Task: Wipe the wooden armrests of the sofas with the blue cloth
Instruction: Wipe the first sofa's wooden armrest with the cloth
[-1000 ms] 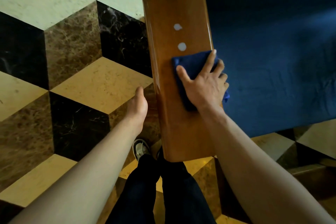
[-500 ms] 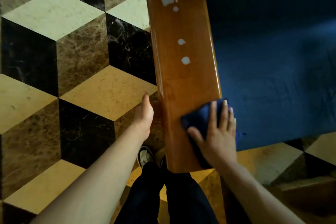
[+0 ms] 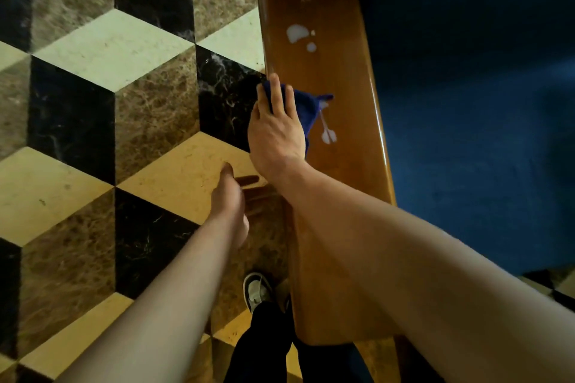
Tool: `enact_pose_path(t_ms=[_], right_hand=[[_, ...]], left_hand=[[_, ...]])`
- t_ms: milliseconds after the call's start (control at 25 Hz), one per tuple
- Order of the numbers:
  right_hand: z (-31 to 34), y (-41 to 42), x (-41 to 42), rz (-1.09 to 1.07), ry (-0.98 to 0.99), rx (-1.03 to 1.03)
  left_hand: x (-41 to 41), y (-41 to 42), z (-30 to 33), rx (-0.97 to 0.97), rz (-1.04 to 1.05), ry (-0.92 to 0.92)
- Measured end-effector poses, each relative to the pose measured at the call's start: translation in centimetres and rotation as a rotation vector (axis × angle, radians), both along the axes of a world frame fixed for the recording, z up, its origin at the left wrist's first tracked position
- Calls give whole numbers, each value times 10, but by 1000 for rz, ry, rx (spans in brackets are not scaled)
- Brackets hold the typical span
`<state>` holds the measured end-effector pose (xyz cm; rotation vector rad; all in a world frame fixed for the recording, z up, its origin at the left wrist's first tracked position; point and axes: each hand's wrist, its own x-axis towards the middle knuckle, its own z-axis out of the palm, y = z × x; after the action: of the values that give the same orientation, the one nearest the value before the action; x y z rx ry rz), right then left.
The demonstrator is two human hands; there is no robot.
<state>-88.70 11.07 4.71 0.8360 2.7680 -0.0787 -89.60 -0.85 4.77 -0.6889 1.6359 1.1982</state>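
The right hand presses the blue cloth flat against the left edge of the wooden armrest, its fingers straight and close together over the cloth. White spots mark the wood beyond and just right of the cloth. The left hand hangs relaxed over the marble floor, holding nothing, beside the armrest.
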Motion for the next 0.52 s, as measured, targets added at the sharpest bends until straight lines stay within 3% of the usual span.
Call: enact_pose_path(t_ms=[160,280,520], right_hand=[[6,-62,112,-15,161,-99],[12,-84,184,-296,148,-129],[8,39,91,-616,202,-223]], left_hand=[[-1,11,13,-46,-72,36],[10,32,20,-62,-137,-22],[-3,83,17,-77,-248,66]])
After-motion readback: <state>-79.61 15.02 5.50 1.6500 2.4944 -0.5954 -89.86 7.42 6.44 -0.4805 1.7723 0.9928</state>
